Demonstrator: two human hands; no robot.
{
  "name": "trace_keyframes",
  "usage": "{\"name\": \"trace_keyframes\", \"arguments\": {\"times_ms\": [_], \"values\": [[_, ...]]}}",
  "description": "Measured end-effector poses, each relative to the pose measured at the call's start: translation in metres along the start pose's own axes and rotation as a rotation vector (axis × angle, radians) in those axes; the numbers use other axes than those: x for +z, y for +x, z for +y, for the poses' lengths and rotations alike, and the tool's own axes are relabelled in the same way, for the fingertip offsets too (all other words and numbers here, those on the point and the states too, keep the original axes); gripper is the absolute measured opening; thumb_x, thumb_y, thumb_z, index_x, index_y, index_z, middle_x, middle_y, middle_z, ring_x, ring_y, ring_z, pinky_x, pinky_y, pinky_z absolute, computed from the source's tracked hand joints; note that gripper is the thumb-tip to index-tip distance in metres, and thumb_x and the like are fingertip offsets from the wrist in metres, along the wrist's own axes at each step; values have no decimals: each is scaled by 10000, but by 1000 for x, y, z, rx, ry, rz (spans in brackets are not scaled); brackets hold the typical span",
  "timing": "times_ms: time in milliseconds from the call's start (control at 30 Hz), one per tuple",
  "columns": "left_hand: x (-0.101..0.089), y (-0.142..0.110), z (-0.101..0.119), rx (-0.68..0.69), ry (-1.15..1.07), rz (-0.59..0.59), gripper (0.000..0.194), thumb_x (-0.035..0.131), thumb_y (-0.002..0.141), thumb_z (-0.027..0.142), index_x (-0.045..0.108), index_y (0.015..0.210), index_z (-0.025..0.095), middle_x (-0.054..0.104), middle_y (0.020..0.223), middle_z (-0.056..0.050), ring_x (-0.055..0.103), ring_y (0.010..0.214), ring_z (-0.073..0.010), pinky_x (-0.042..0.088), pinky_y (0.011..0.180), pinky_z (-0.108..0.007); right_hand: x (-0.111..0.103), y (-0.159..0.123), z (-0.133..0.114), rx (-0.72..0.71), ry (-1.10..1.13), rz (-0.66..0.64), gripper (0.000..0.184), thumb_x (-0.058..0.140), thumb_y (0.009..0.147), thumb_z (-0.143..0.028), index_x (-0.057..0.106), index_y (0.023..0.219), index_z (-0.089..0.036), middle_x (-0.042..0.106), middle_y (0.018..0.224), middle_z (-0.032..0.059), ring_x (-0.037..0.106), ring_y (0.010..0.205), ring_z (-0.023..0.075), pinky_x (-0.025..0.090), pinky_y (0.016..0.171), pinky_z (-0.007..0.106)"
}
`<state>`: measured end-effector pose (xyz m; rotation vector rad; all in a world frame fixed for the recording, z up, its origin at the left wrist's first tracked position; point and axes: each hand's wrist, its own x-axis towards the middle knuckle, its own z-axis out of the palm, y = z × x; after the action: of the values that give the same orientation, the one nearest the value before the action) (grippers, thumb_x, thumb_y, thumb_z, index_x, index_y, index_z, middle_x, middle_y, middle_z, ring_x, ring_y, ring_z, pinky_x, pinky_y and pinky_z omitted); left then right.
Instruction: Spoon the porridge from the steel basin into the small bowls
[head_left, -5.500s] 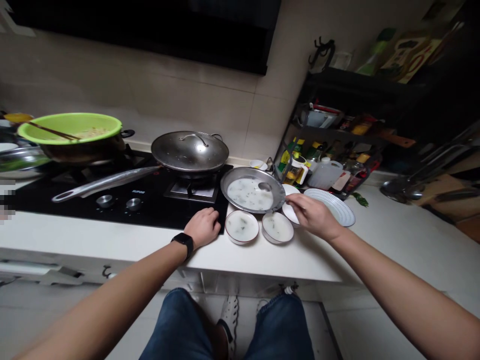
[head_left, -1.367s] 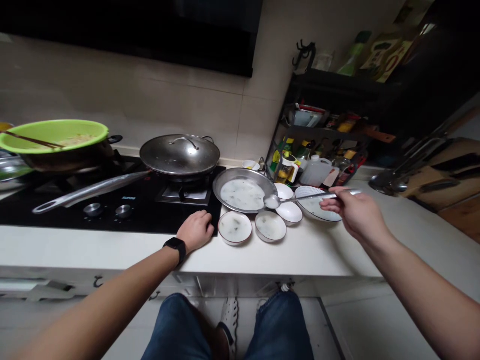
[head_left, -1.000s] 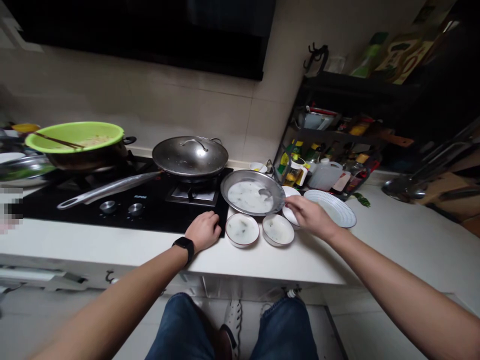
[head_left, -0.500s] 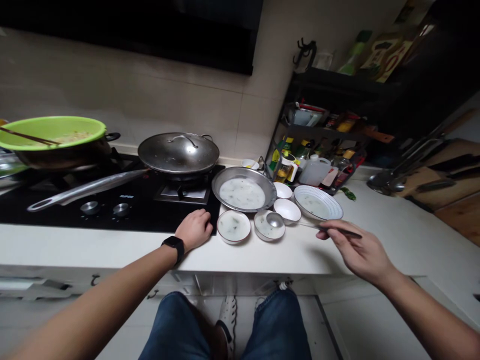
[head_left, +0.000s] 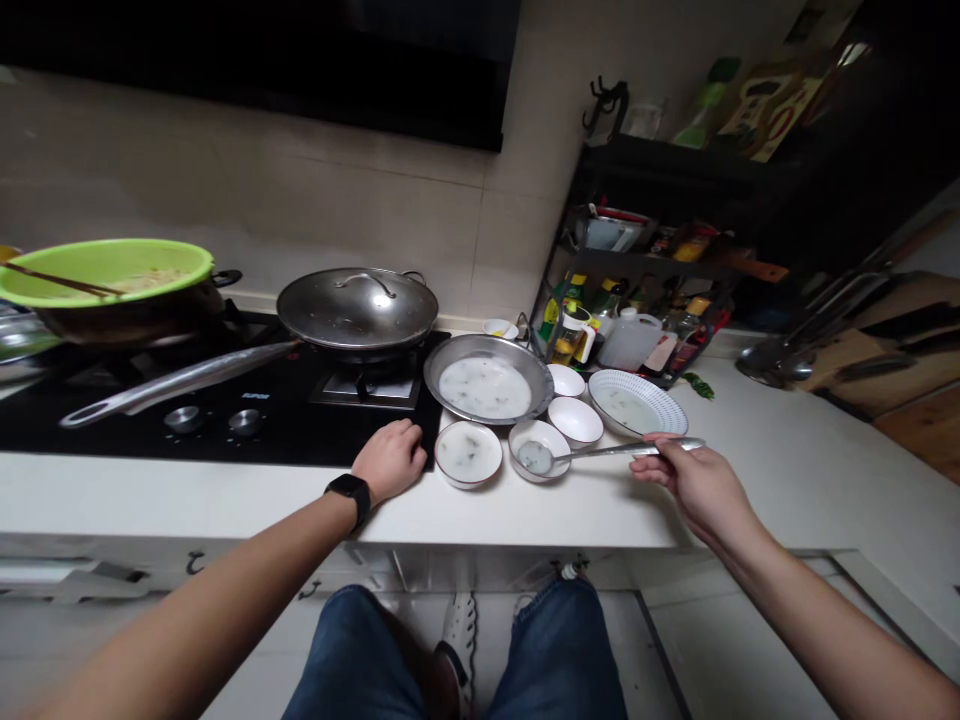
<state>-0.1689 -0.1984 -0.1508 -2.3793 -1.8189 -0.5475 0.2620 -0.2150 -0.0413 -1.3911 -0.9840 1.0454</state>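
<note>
Right hand (head_left: 694,490) holding metal spoon (head_left: 600,452), handle partly hidden, tip in white bowl (head_left: 559,440)

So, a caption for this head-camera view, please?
Right hand holds a steel ladle in a white bowl of milky liquid, left hand resting on the white counter.

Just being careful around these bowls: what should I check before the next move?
1. Metal spoon in the right hand: ok, gripped by the handle.
2. Spoon's head: ok, inside the white bowl, over its liquid.
3. Steel pan: ok, holds milky liquid with dark bits.
4. Left hand: ok, resting at the cooktop's edge, away from the spoon.
5. Burner under the lidded wok: cannot tell whether it is lit.
</note>
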Motion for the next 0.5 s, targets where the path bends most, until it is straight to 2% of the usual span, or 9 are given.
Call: {"name": "trace_keyframes", "arguments": {"times_ms": [167, 367, 500], "values": [[1, 0, 0, 2, -19, 12, 146, 502, 905, 212, 629, 833, 217, 652, 902, -102, 622, 904, -266, 513, 880, -411, -2, 5, -12, -35, -12, -7, 177, 758, 889, -300, 667, 935, -156, 737, 640, 83, 761, 579, 204, 665, 577, 251], [1, 0, -1, 6, -7, 7, 140, 506, 908, 210, 622, 831, 221, 643, 903, -93, 627, 914, -257, 511, 891, -394, 6, 22, -47, -90, -25, 28, 40, 687, 893, -209, 685, 882, -170, 728, 629, 70, 734, 538, 181, 656, 542, 245], [1, 0, -1, 13, -13, 7, 139, 499, 908, 213, 622, 843, 210, 644, 901, -100, 622, 902, -266, 513, 884, -413, 22, 40, -68, -112, -32, 47, 125, 605, 923, -171, 692, 841, -206, 718, 609, 61, 727, 543, 170, 643, 528, 223]]}}
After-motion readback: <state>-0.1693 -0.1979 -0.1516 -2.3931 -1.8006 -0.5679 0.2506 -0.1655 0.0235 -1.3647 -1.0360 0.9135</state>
